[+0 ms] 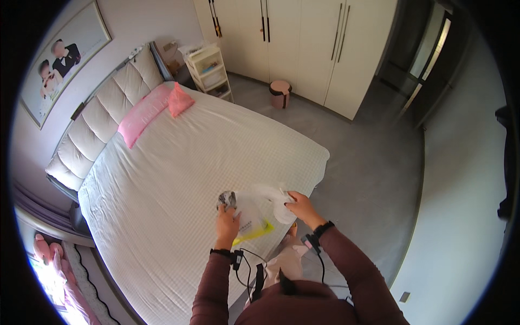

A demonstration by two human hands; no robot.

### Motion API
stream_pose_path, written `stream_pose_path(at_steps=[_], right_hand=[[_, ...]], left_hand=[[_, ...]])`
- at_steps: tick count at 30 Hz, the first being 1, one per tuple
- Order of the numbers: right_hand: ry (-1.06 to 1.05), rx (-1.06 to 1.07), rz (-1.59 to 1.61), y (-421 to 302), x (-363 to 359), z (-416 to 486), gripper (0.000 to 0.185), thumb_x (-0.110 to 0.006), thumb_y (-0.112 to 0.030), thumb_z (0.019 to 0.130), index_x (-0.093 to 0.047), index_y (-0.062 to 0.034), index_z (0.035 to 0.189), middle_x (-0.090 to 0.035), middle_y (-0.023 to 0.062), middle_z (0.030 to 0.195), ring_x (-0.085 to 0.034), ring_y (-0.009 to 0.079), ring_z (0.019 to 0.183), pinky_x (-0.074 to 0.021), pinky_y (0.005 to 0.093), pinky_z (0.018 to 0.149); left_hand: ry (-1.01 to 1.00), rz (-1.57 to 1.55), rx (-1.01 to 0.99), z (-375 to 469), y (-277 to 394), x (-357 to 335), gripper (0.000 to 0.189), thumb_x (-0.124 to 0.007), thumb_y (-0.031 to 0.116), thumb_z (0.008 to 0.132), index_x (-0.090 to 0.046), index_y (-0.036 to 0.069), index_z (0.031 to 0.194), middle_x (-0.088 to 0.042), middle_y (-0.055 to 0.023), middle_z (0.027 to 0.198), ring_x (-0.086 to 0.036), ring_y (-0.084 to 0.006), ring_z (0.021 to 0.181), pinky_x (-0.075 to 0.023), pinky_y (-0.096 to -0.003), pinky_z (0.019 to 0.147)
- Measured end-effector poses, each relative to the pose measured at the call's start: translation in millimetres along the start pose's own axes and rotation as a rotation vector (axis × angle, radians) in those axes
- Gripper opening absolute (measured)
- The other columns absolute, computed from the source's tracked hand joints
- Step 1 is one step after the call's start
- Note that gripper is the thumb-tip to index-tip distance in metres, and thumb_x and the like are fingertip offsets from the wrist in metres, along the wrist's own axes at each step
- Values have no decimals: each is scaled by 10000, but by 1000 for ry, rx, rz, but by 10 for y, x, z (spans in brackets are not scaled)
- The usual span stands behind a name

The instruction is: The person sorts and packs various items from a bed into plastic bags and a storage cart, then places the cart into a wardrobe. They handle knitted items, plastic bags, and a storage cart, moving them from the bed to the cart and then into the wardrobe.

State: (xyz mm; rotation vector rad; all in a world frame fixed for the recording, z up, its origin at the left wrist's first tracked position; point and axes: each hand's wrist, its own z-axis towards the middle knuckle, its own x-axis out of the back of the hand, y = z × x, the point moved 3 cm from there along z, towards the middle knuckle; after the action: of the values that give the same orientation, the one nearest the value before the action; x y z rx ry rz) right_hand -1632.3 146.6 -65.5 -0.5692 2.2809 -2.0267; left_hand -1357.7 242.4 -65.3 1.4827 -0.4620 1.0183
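Note:
Over the near edge of the bed, my left hand point(228, 227) grips a small grey, patterned, crumpled bundle point(227, 198); its exact kind is unclear. My right hand point(302, 208) pinches a thin white piece of soft material point(281, 208) that hangs down from the fingers. Between both hands is a translucent plastic bag point(250, 215) with a bright yellow-green lower edge and some print. Whether the bag is held or rests on the sheet cannot be made out. Each wrist wears a black strap with a small cabled device.
The bed with a pale quilted cover point(174, 170) fills the middle. A pink pillow point(144, 115) and a pink plastic bag point(180, 100) lie by the padded headboard point(105, 103). Beyond stand a white drawer tower point(209, 73), a pink bin point(280, 95) and a wardrobe point(302, 44).

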Motion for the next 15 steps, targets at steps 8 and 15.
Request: stream_pose_path(at_steps=[8,15], right_hand=[[-212,-230,-125,270,1362,2059,424,-692,-144,791,-616,49,1162,-696,145,945,-671,244,853,-527,324,750],[-231,-488,-33,605,3150,3585,226,-574,-120,930,-606,-6,1123,-687,101,992,-668,164,869,-539,301,751]], left_hand=[[-105,186,362,1909,253,-674,437,-697,107,805,-553,119,1218,-525,-196,1187,-611,-410,971,-519,-484,792],[110,46,376,3179,947,-1614,672,-588,60,865,-302,139,1469,-546,-203,1270,-608,-412,1026,-510,-471,844]])
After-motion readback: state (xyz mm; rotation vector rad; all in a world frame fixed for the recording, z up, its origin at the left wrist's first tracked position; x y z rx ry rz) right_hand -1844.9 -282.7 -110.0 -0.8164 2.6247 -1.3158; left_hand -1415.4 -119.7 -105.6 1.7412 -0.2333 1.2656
